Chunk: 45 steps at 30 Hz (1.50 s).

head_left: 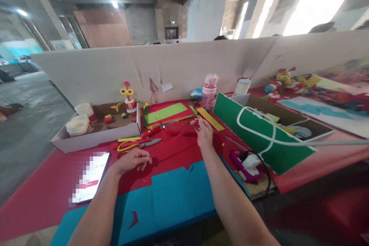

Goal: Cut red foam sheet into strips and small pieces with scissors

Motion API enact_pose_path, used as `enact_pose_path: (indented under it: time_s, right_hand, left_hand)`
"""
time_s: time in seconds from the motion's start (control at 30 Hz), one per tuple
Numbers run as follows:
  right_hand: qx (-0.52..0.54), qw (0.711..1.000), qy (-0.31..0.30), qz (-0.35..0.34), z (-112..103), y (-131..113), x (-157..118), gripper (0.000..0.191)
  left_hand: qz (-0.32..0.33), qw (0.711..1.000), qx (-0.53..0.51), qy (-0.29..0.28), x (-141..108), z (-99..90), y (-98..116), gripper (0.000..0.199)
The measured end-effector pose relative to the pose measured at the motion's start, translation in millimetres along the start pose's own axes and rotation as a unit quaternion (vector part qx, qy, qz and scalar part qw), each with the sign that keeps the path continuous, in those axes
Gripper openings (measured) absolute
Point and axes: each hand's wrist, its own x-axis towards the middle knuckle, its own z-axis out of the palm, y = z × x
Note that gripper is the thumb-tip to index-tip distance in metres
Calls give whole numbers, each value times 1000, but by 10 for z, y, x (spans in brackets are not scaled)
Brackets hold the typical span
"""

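Note:
My right hand reaches over the red-covered table, its thumb and fingertips pinched together at a small reddish bit I cannot make out. My left hand hovers low over the table's near left part, fingers loosely bent and apart, holding nothing. Just beyond the left hand lie scissors with grey blades, beside a yellow-handled tool. Between the hands and the back wall is a stack of coloured sheets, a light green sheet on top. A yellow strip lies beyond my right hand.
At left, a shallow box holds white cups and a yellow-headed figure. A lit phone and blue board lie nearer. At right are a green-sided box, purple power strip, white cable and pink bottle.

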Motion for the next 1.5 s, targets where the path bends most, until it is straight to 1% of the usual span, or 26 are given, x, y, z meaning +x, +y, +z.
enact_pose_path:
  time_s: [0.17,0.23,0.3,0.37,0.43,0.5,0.57,0.63,0.67,0.73,0.8,0.9,0.97,1.07,1.13,1.2,1.27,1.3,1.37,1.4,1.43,1.5]
  right_hand:
    - [26,999,18,24,-1,-10,-3,25]
    - [43,998,8,38,23,-10,-20,26]
    - [48,996,-28,66,71,0,-61,28]
    - [21,989,-93,109,130,19,-127,32]
    - [-32,973,-173,147,179,36,-201,36]
    - [-80,957,-227,161,202,41,-259,36]
    - [-101,951,-244,158,198,35,-282,34]
    - [-104,955,-232,152,175,25,-266,32]
    - [-101,960,-217,148,161,23,-249,32]
    - [-90,969,-177,144,133,28,-207,31]
    - [-79,975,-144,148,114,44,-169,30]
    - [-68,981,-99,149,105,74,-136,28]
    - [-58,985,-72,146,106,84,-127,27]
    - [-34,984,-66,161,116,85,-136,24]
    - [-15,979,-82,185,133,91,-164,21]
    - [3,973,-96,210,164,116,-215,17]
    - [18,968,-101,227,208,162,-286,15]
    - [24,967,-102,232,233,192,-328,16]
    - [29,964,-111,240,288,259,-417,18]
    - [28,962,-118,243,314,295,-462,19]
    - [24,961,-125,246,339,330,-504,21]
    - [12,959,-133,249,379,395,-577,25]
  left_hand:
    - [0,1000,4,7,13,12,4,35]
    - [-8,1000,-5,17,29,21,-7,36]
    - [-20,999,-20,34,47,28,-25,36]
    - [-27,998,-32,48,62,31,-42,36]
    - [-25,998,-35,51,64,28,-49,36]
    - [-20,998,-34,46,55,25,-45,36]
    - [-20,998,-35,38,44,25,-36,34]
    - [-22,998,-48,36,40,30,-29,33]
    - [-21,997,-59,44,42,32,-28,32]
    - [-13,992,-90,85,52,31,-33,30]
    - [10,983,-121,142,65,20,-46,29]
    - [51,960,-165,220,77,-11,-69,30]
    - [67,940,-194,273,81,-34,-82,29]
    - [91,900,-231,359,90,-58,-100,29]
    - [111,860,-273,416,108,-72,-116,27]
    - [128,820,-330,450,137,-86,-136,27]
    - [141,794,-383,450,175,-91,-152,28]
    - [148,788,-404,441,194,-85,-156,28]
    - [156,789,-431,409,231,-49,-150,27]
    - [159,798,-435,385,247,-16,-140,27]
    - [159,813,-432,357,262,25,-127,27]
    - [151,852,-410,289,289,124,-92,34]
